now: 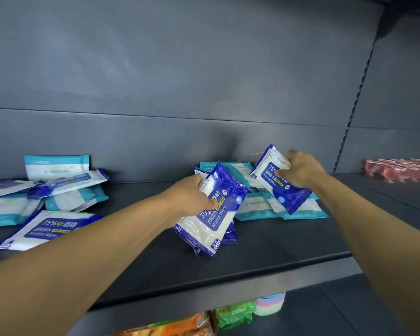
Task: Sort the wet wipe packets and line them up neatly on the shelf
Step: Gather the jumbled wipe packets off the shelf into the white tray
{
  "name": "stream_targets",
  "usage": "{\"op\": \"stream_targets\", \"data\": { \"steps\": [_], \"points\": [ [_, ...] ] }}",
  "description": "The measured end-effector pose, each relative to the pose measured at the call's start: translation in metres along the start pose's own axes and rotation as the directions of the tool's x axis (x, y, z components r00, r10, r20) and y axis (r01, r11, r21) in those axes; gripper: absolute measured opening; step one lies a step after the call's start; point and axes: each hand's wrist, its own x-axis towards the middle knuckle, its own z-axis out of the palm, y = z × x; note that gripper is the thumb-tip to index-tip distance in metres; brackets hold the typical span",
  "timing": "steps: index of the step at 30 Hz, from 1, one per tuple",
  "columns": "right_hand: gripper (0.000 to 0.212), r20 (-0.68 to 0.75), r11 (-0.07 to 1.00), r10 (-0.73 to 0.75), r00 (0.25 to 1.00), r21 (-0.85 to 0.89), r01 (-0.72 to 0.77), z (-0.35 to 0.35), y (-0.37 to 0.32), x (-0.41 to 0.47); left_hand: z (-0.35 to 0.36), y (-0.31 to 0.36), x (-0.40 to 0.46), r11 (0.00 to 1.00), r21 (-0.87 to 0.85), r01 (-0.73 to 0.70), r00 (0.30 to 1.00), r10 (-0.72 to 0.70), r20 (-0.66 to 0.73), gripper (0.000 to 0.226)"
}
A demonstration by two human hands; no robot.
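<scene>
Right now you're in the sorting step: both hands are gathering the blue packs out of the mixed heaps on the shelf (264, 241). Your left hand (192, 197) grips a small stack of blue packs (210, 214), thumb across the front, the stack tilted with its lower end close to the shelf near the front edge; whether it touches is not clear. At least two packs are in that stack, with another blue edge showing behind. Your right hand (301, 172) has its fingers curled round the top of one more blue pack (278, 181), lifted clear above the teal pile (255, 207) that lies flat against the back wall.

Off to your left the rest is still jumbled: a blue pack lying flat (43, 229) near the front, another blue one (70, 181) slanted across several teal packs (75, 200), and one teal pack standing (56, 166) against the back panel. Nothing is lined up yet, so the task looks early.

The next move probably calls for bringing the right-hand pack onto the left-hand stack, faces and edges matched, so you carry one squared bundle. The film is slick and the packs are soft, so keep the thumb firm or the stack may fan out. After that you need a bare stretch of shelf for the blue row; the middle, between the two heaps, looks best.

Red packets (398, 169) sit on the next bay to the right; leave them.
</scene>
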Motion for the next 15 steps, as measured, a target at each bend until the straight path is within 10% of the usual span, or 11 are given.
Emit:
{"op": "stream_targets", "data": {
  "steps": [15],
  "points": [
    [0.028,-0.129,0.854,-0.24,0.962,0.444,0.272,-0.008,-0.11,-0.169,-0.096,-0.051,-0.161,0.949,0.286,-0.135,0.916,0.229,-0.328,0.026]
  ]
}}
